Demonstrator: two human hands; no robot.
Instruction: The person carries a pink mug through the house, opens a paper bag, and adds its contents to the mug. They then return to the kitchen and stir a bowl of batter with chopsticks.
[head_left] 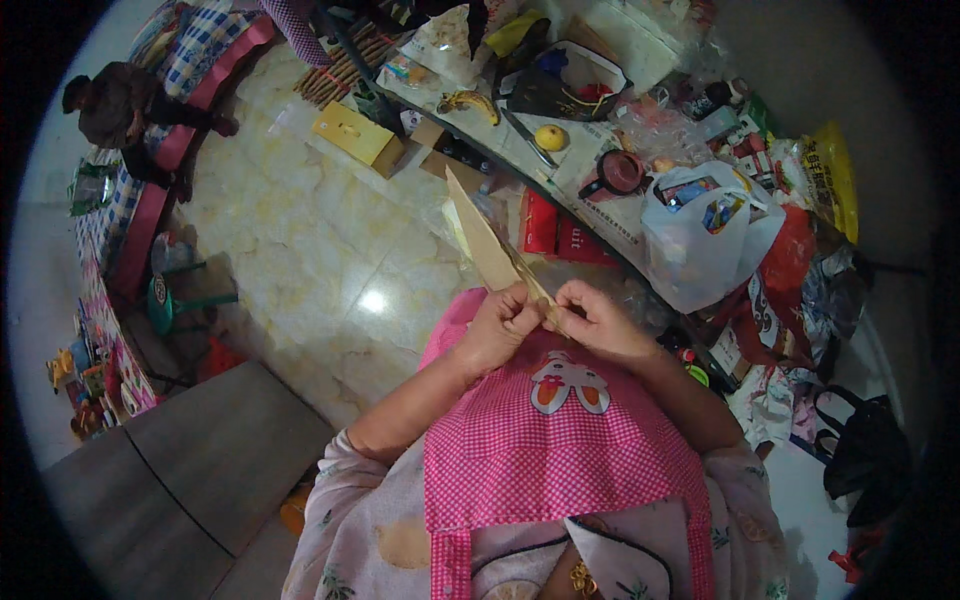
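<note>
I see the left hand (502, 328) and right hand (588, 318) pinched closed on the cardboard (483, 242), its length toward eleven o'clock, left hand nearer.

The left hand (498, 328) and the right hand (592, 322) hide the lower end of the brown sheet (484, 243), while at the front edge of the table (590, 138) the white plastic bag (688, 252) covers most of its contents.

Cardboard piece (484, 247), one: tan, flat-faced and elongated, tapering to a point at its far end. Its right edge showed thin layers. It was held aloft by the near end, slanting forward and leftward.
</note>
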